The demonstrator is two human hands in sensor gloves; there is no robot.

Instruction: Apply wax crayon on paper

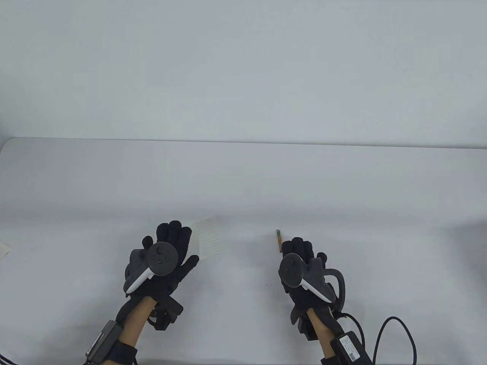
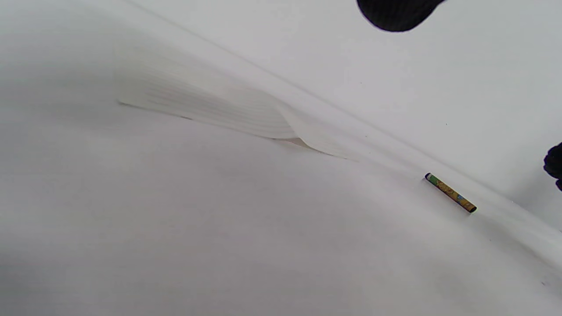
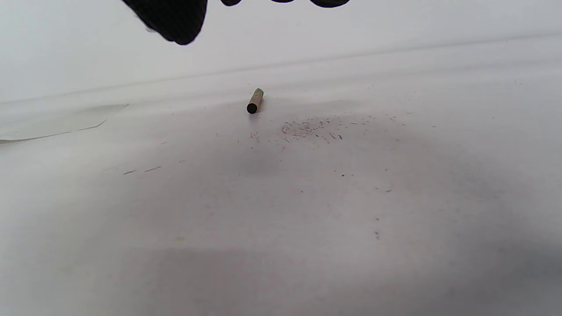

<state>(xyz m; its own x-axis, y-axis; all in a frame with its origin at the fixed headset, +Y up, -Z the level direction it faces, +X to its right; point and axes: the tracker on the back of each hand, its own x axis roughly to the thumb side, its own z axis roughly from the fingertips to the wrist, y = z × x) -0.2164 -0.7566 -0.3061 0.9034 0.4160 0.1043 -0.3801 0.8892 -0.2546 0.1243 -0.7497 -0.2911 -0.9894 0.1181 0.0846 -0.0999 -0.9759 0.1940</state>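
A short crayon (image 1: 279, 240) with a yellow-green wrapper and a dark tip lies loose on the white table. It also shows in the left wrist view (image 2: 450, 193) and the right wrist view (image 3: 254, 101). My right hand (image 1: 300, 251) is open and holds nothing. Its fingertips (image 3: 175, 17) are just behind and right of the crayon, apart from it. A white lined paper sheet (image 1: 207, 235) lies left of the crayon, one corner lifted (image 2: 210, 105). My left hand (image 1: 167, 247) is open with fingers spread at the sheet's left edge. I cannot tell whether it touches the sheet.
Dark crayon crumbs (image 3: 316, 129) are scattered on the table right of the crayon. A black cable (image 1: 399, 334) loops by my right wrist. A small tan scrap (image 1: 4, 249) lies at the table's left edge. The table's far edge (image 1: 243, 141) meets a plain wall.
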